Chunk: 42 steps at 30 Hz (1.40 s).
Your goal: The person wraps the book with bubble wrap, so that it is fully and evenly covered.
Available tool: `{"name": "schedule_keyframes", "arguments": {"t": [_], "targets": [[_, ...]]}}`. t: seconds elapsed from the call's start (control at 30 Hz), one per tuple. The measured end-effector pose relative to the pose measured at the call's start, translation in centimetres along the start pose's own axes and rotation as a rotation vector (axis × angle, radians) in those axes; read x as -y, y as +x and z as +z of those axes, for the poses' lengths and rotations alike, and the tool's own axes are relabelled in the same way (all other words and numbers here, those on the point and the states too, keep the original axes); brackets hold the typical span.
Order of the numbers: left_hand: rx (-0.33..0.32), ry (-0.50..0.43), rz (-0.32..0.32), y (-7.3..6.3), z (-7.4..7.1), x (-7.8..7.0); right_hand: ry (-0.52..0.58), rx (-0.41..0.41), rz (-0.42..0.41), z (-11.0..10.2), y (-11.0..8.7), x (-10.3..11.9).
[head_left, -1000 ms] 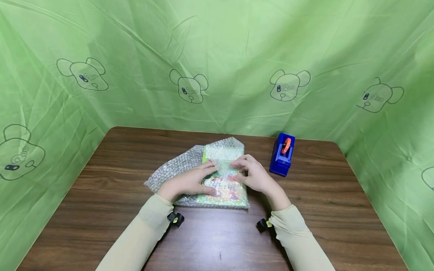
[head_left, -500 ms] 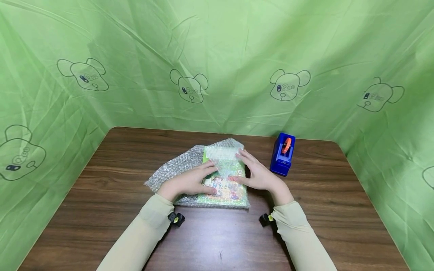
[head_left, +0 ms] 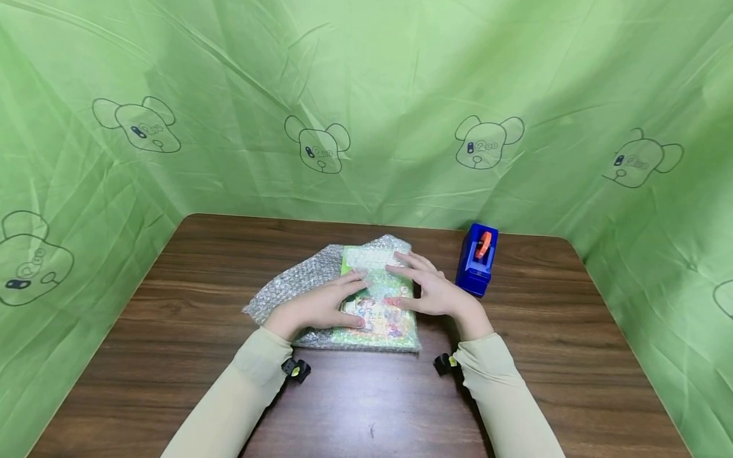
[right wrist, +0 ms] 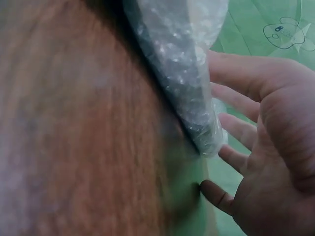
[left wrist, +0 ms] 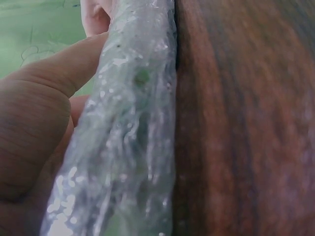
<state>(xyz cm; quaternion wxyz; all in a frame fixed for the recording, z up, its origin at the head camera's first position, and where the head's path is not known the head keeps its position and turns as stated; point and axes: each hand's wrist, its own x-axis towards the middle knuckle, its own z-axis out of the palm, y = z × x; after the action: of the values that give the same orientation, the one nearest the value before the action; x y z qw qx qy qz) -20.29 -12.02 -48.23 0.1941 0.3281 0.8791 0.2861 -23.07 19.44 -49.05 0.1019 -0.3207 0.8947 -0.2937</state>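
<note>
A flat green item with a colourful printed cover (head_left: 380,318), perhaps a book, lies on the table under clear bubble wrap (head_left: 309,273). The wrap spreads out to the left and past its far edge. My left hand (head_left: 321,305) rests on the wrapped item's left side, fingers and thumb extended. My right hand (head_left: 438,296) touches the right side with its fingers spread over the wrap. In the left wrist view the near edge of the bubble wrap (left wrist: 128,123) runs beside the thumb. In the right wrist view the fingers reach along the wrap's edge (right wrist: 184,83).
A blue tape dispenser (head_left: 476,267) with an orange roll (head_left: 483,244) stands at the back right of the brown wood-grain table (head_left: 172,299). Green cloth (head_left: 389,70) with printed bear heads hangs behind and at both sides.
My right hand's fingers have straightened and spread, moving slightly right and toward the far part of the wrap. The far flap of wrap lies a bit lower. The left hand stays put.
</note>
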Motion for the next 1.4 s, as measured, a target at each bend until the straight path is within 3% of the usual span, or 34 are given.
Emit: {"name": "schedule_keyframes", "arguments": {"t": [0.5, 0.73, 0.93, 1.1, 1.2, 1.3, 1.4], "targets": [[0.012, -0.014, 0.014, -0.1, 0.1, 0.3, 0.016, 0.118, 0.063, 0.2, -0.2, 1.3], [-0.007, 0.012, 0.037, 0.0, -0.3, 0.4, 0.019, 0.095, 0.069, 0.3, -0.2, 1.6], [-0.078, 0.077, 0.014, -0.6, -1.7, 0.1, 0.027, 0.076, 0.053, 0.2, -0.1, 1.8], [-0.195, 0.124, -0.021, -0.9, -2.4, -0.2, 0.029, 0.06, 0.054, 0.4, -0.1, 1.8], [-0.263, 0.154, 0.001, -0.6, -2.3, -0.3, 0.027, 0.045, 0.066, 0.5, 0.0, 1.8], [-0.283, 0.182, 0.031, -0.2, -1.9, -0.4, 0.026, 0.036, 0.08, 0.6, 0.0, 1.9], [-0.26, 0.194, 0.033, -0.1, -1.4, -0.5, 0.025, 0.036, 0.09, 0.8, 0.1, 1.9]]}}
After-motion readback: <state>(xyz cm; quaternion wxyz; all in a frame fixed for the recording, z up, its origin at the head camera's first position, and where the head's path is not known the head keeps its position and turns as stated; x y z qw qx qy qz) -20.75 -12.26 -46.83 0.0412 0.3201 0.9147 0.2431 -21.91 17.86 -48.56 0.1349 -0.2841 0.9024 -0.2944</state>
